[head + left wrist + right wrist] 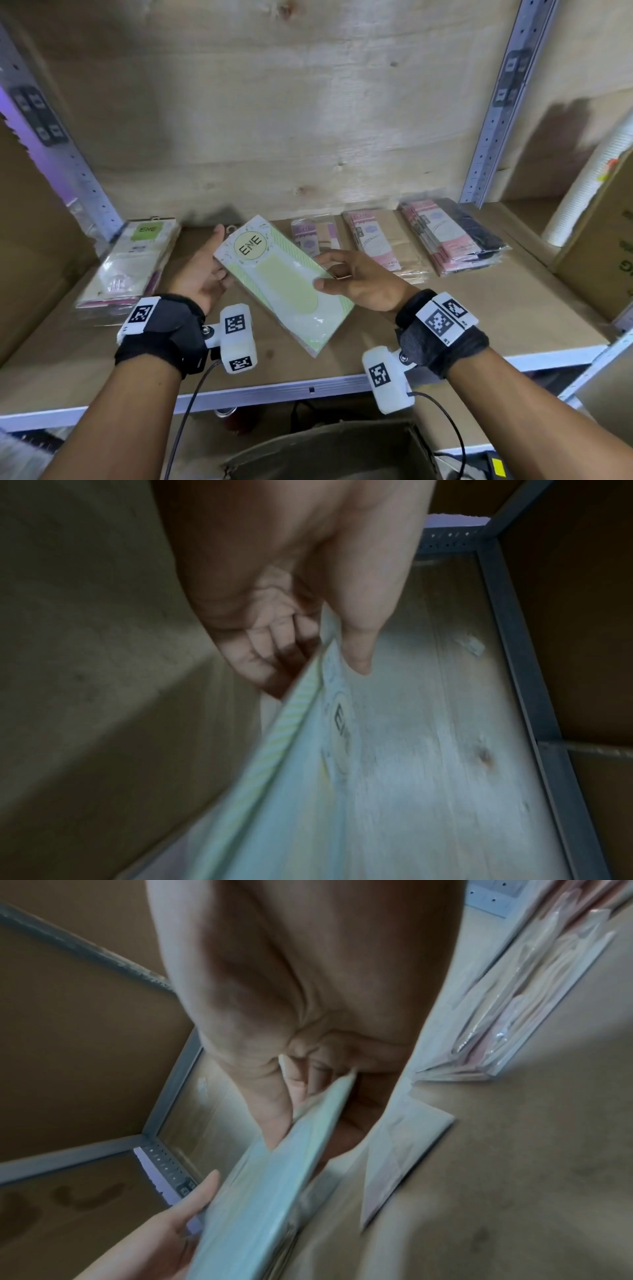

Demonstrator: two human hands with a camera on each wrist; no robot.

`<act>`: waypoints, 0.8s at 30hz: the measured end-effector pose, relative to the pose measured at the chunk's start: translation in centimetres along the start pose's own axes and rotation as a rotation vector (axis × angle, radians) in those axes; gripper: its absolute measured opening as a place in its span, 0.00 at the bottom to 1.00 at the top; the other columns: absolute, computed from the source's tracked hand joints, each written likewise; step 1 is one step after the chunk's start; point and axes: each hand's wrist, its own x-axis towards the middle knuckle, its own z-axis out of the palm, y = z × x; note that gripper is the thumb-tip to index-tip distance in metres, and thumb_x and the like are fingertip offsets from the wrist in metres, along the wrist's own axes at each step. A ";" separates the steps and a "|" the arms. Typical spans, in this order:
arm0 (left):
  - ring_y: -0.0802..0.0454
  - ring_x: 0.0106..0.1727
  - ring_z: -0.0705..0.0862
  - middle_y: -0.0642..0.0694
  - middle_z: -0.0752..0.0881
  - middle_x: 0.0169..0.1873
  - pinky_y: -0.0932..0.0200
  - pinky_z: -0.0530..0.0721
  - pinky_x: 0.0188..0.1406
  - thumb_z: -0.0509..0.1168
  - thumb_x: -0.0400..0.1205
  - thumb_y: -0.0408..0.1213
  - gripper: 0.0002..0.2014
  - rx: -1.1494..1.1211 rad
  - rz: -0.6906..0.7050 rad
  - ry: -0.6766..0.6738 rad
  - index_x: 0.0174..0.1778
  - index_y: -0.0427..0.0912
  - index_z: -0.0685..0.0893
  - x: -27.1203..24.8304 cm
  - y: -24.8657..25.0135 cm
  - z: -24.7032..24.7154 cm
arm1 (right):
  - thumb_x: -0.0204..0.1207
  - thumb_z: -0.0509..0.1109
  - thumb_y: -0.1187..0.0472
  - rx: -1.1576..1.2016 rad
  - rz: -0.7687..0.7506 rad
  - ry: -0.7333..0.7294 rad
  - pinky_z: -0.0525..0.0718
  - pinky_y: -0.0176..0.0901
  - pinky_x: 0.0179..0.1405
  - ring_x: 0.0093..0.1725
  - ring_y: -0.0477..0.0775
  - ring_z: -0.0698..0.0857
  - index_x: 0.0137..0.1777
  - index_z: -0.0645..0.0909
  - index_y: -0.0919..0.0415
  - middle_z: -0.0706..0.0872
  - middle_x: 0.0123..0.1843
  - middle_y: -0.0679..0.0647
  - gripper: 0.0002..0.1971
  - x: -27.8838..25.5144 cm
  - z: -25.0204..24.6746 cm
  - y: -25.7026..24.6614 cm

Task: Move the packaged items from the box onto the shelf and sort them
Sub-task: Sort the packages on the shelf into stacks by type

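Note:
A flat pale green and yellow packet (pixel 284 277) marked ENE is held tilted just above the wooden shelf (pixel 479 308), between both hands. My left hand (pixel 219 260) holds its upper left edge, fingers underneath and thumb along the side. In the left wrist view the thumb (pixel 356 642) lies on the packet (pixel 308 791). My right hand (pixel 325 274) pinches the right edge, thumb on top. The right wrist view shows that pinch (pixel 308 1096) on the packet's edge (pixel 267 1191). The open cardboard box (pixel 329 448) stands below the shelf's front rail.
A stack of green-labelled ENE packets (pixel 130 263) lies at the shelf's left. Three piles of pink-labelled packets (pixel 315 236) (pixel 380 243) (pixel 452 236) line the back right. Metal uprights (pixel 496 102) flank the bay. A cardboard carton (pixel 603 260) and stacked paper cups (pixel 589 185) stand further right.

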 end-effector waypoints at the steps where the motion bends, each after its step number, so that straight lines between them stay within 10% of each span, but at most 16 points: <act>1: 0.54 0.47 0.87 0.48 0.90 0.49 0.61 0.86 0.45 0.68 0.80 0.56 0.18 -0.003 0.013 -0.034 0.57 0.46 0.86 0.0 -0.2 0.1 | 0.80 0.73 0.63 0.034 -0.006 0.021 0.83 0.31 0.47 0.39 0.44 0.88 0.62 0.80 0.59 0.91 0.39 0.45 0.12 0.0 -0.1 0.1; 8: 0.46 0.51 0.92 0.38 0.91 0.55 0.60 0.90 0.44 0.79 0.71 0.34 0.18 0.220 -0.005 -0.328 0.56 0.38 0.88 -0.8 -2.1 1.8 | 0.77 0.76 0.66 0.213 0.051 0.248 0.70 0.27 0.23 0.20 0.37 0.72 0.52 0.79 0.62 0.72 0.17 0.39 0.09 0.7 -0.5 0.8; 17: 0.50 0.42 0.93 0.40 0.93 0.46 0.61 0.91 0.36 0.78 0.72 0.27 0.15 0.391 -0.132 -0.248 0.53 0.34 0.86 -0.4 -2.9 1.5 | 0.73 0.78 0.63 0.077 0.182 0.293 0.89 0.51 0.47 0.49 0.58 0.90 0.61 0.77 0.64 0.90 0.51 0.59 0.19 1.1 1.7 0.9; 24: 0.49 0.37 0.92 0.36 0.92 0.44 0.61 0.91 0.32 0.75 0.73 0.20 0.12 0.456 -0.134 -0.117 0.51 0.32 0.85 0.4 -2.7 0.5 | 0.71 0.78 0.61 -0.126 0.246 0.276 0.80 0.36 0.35 0.42 0.46 0.85 0.60 0.78 0.57 0.85 0.45 0.48 0.19 1.6 3.2 0.6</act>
